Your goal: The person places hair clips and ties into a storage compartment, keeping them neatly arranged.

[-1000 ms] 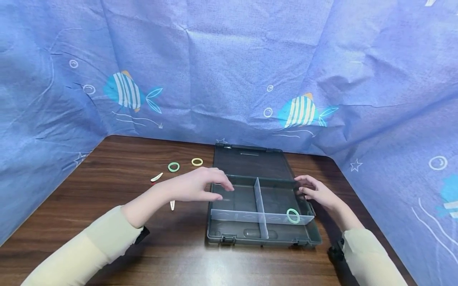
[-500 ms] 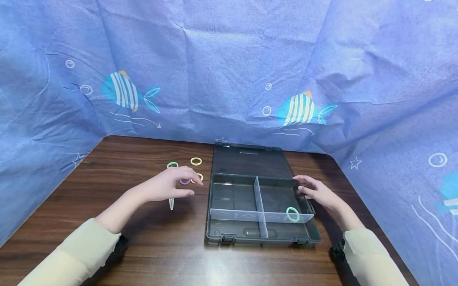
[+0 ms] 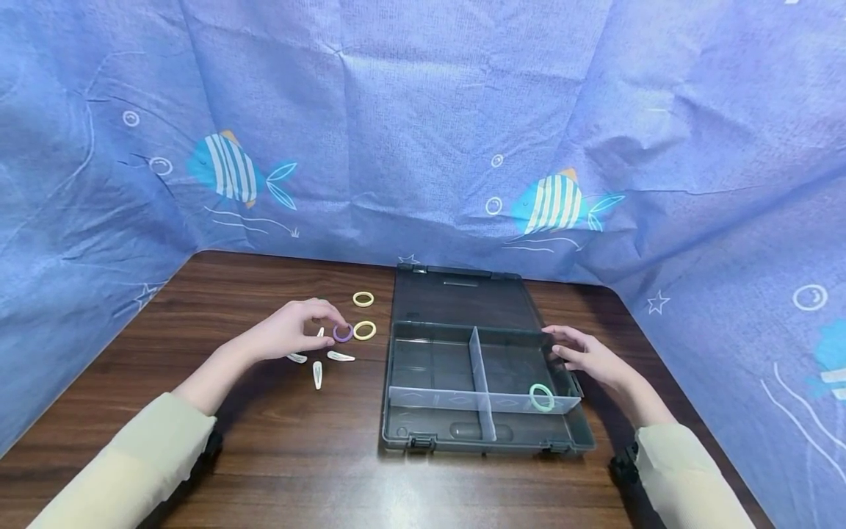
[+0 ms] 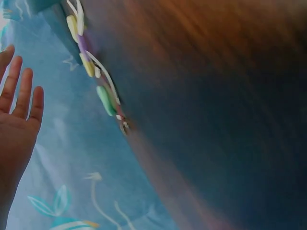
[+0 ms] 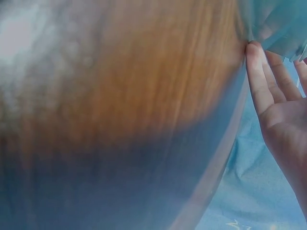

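Note:
My left hand [image 3: 286,332], fingers extended and slightly bent, hovers over the left part of the table, fingertips right beside a purple hair tie [image 3: 343,341]. Two yellow hair ties [image 3: 364,339] lie just right of it. White snap hair clips [image 3: 317,375] are spread below and under this hand, which partly covers some. A green hair tie [image 4: 105,100] shows in the left wrist view, mostly hidden behind the hand in the head view. My right hand [image 3: 588,358] rests its fingertips against the right side of a grey, see-through divided box [image 3: 497,447].
The box's lid [image 3: 465,301] lies folded back behind it. Pale dividers [image 3: 436,399] split the box into compartments, and a light green hair tie [image 3: 541,406] leans on the front right divider. A blue fish-print cloth [image 3: 423,147] hangs around the wooden table [image 3: 304,470].
My left hand has moved left from over the box to above the hair ties and clips, uncovering the purple tie and several clips. The right hand has stayed at the box.

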Demonstrator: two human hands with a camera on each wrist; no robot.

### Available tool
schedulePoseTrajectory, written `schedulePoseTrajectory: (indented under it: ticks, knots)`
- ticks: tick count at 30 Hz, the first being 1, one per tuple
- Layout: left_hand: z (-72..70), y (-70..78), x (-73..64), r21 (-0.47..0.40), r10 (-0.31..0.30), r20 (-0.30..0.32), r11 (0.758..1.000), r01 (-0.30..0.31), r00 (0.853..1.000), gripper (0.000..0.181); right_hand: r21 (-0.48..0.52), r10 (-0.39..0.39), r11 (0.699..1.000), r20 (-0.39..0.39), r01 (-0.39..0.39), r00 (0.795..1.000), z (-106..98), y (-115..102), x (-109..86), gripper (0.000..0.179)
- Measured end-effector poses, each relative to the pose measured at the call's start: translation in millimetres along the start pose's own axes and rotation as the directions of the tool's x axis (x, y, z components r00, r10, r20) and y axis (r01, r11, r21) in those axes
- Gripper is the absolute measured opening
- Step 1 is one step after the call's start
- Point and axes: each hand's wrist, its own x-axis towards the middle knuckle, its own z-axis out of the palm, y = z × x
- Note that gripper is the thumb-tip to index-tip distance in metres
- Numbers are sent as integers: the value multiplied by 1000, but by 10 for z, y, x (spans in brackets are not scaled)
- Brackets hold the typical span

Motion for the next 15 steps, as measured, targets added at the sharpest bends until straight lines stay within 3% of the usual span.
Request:
schedulePoseTrajectory:
  ticks: [6,9,15]
  knots:
    - [-10,-146,55,-27,-103,-7,994,103,995,28,2,10,1000,16,-10,1000,-2,-39,3,48]
    - [4,-223,98,-28,-140,24,990,140,990,27,2,13,1000,22,-13,1000,-4,-49,1,47]
    - [43,-385,165,49,-157,80,987,154,984,26,3,20,1000,29,-20,999,-15,-41,2,46]
